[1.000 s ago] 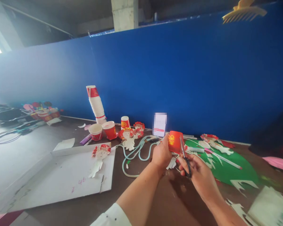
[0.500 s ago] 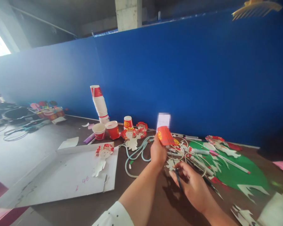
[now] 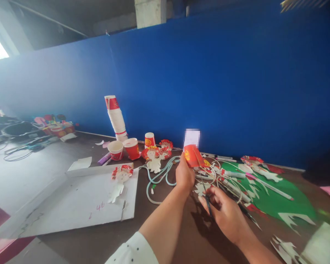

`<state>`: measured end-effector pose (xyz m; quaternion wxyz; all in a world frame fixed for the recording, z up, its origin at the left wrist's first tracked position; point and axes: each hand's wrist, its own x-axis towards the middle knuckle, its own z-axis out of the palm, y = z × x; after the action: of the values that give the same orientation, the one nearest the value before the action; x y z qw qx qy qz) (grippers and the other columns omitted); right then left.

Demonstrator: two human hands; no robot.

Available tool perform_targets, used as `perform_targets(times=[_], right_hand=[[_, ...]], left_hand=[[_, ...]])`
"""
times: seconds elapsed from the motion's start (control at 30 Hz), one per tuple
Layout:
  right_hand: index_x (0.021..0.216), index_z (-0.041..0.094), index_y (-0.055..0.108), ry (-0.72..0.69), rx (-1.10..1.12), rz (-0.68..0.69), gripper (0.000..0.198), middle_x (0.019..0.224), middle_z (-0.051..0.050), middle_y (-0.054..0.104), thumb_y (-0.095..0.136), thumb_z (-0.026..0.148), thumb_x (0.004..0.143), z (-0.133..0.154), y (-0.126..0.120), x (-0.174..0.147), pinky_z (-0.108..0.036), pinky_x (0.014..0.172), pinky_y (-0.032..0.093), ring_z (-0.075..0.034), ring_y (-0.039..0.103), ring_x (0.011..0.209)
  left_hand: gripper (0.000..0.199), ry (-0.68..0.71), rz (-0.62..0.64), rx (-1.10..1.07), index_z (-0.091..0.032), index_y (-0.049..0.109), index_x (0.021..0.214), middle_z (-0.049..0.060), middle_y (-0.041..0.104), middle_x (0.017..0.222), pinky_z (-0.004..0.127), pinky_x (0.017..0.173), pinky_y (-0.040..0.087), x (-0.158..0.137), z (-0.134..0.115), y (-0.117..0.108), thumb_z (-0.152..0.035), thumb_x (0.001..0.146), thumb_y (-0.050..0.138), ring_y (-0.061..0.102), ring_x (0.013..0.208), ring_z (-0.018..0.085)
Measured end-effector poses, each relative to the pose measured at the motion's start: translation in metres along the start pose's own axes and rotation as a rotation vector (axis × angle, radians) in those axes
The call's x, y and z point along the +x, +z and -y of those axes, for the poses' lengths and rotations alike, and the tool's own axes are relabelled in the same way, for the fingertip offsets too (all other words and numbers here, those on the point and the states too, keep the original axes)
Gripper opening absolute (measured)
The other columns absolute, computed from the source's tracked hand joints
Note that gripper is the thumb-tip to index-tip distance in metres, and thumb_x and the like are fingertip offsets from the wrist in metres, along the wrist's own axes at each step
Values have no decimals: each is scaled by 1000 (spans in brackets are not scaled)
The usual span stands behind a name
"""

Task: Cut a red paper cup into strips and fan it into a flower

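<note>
My left hand [image 3: 184, 174] is closed around a red paper cup [image 3: 193, 157] with yellow lettering, held up off the table and tilted. In my right hand [image 3: 226, 209] is a pair of scissors [image 3: 208, 205] with dark handles, its thin blades pointing up at the cup's lower right edge. Whether the blades are parted I cannot tell. Beneath the blades lies a white paper cut-out [image 3: 201, 189]. Left of my hands, paper figures [image 3: 154, 161] with red fringed hair lie by a pale blue cord [image 3: 148, 190].
A leaning stack of paper cups [image 3: 117, 119] stands at the back, near two upright cups [image 3: 132, 148]. A white cardboard lid [image 3: 79, 205] carries another paper figure [image 3: 122, 178]. Pens, scraps and a green sheet [image 3: 288, 198] crowd the right. A blue partition [image 3: 209, 80] rises behind.
The red cup has turned slightly in my left hand, showing its lettering at a different angle. The scissors' blades now reach up to the cup's edge. The view has shifted a little.
</note>
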<state>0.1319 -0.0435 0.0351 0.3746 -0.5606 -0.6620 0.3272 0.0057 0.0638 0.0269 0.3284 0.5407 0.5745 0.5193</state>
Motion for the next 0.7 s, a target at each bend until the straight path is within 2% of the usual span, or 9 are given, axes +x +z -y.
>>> perform_targets(times=[0.17,0.37,0.53,0.7], right_hand=[[94,24,59,25,-10,3,23,56,4,61,63,36,75,0,-1,1,-25,53,41,-17,56,54],[94,23,60,28,-14,0,23,55,5,60,62,37,76,1,2,1,-25,54,40,-16,55,53],[100,21,57,3,23,-27,27,57,5,60,63,35,77,-3,1,2,-25,56,41,-16,53,56],[99,20,59,22,40,-92,31,54,4,59,64,40,76,-2,1,2,-26,54,40,-16,54,53]], left_hand=[[66,5,-28,19,-22,34,142,13,66,109,35,89,39,1,1,1,-15,78,48,59,98,27],[67,-41,10,23,-24,32,143,11,66,110,36,93,37,-2,-6,-2,-19,79,51,58,101,27],[68,58,0,97,-22,35,143,14,66,109,38,92,37,-6,-5,1,-14,77,49,59,102,30],[68,118,42,242,-20,29,145,16,67,103,39,85,42,-9,-2,7,-13,79,45,62,94,31]])
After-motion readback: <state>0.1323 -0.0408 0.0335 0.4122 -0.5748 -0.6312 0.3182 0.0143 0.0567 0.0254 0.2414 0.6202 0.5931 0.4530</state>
